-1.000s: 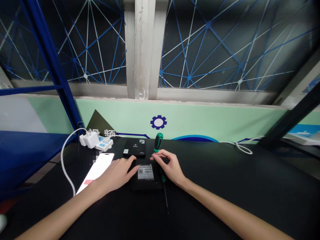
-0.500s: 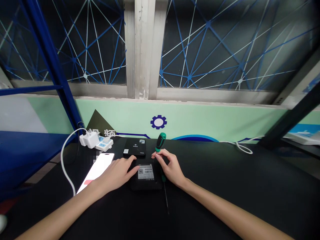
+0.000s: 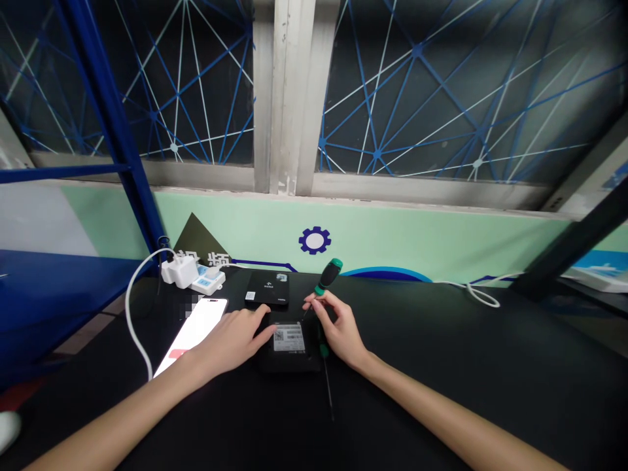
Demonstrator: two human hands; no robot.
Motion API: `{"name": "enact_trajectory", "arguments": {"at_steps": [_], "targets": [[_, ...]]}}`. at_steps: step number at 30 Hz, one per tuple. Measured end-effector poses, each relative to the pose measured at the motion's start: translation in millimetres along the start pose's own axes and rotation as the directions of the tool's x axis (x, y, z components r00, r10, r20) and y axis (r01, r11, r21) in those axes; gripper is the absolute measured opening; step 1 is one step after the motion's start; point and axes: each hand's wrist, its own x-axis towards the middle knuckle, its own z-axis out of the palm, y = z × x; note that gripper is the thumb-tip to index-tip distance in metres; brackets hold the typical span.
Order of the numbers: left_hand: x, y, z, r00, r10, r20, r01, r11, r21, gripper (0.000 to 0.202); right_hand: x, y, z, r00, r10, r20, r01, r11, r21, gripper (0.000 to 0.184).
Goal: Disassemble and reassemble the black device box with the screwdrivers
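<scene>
A flat black box-shaped device (image 3: 289,363) with a white printed label (image 3: 289,338) lies on the table. On its left side rests my left hand (image 3: 238,340), thumb and fingers apart, the thumb at the label's edge. My right hand (image 3: 343,327) pinches a screwdriver (image 3: 328,277) with a green and black handle near the base of that handle. The screwdriver leans to the right, its thin shaft pointing down at the device's far right corner; I cannot tell whether the tip touches. A second screwdriver (image 3: 328,386) lies beside the device, its handle partly hidden by my right hand.
Behind the device is a flat black case (image 3: 267,288) with small stickers. A phone with a bright white screen (image 3: 191,333) lies left, partly under my left forearm. White plugs and a power strip (image 3: 209,280) stand further back, with a white cable (image 3: 132,314). Another white cable (image 3: 483,296) lies back right.
The screwdriver in my right hand has tilted further to the right. My left hand stays on the device. The whole view has shifted slightly.
</scene>
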Motion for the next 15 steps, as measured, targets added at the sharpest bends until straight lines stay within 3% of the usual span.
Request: {"name": "enact_trajectory", "arguments": {"at_steps": [15], "targets": [[0.4,0.2,0.1,1.0,-0.004,-0.001,0.004,1.0,0.014,0.047,2.6,5.4,-0.6,0.992,0.096,-0.083,-0.087,0.991,0.106,0.032]]}}
